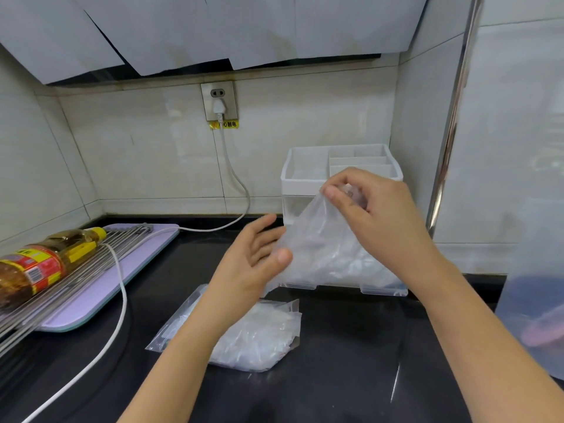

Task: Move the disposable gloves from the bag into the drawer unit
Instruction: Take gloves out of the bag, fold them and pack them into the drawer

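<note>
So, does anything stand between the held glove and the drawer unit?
Nothing visible does. The right hand pinches the glove and the left hand touches its edge, directly in front of the drawer unit. The glove hides the drawer front.

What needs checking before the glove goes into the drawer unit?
1. Top grip: right hand pinches the top of the glove. Ok.
2. Lower edge steadied: left hand has its thumb on the glove's edge, fingers straight. Ok.
3. Glove out of the bag: it is held up, apart from the bag. Ok.
4. Drawer open on the drawer unit: the glove hides the front. Cannot tell.
5. One glove or several in the grip: the plastic is too sheer to tell. Cannot tell.
6. Power cord out of the way: it lies left of the bag. Ok.
</note>
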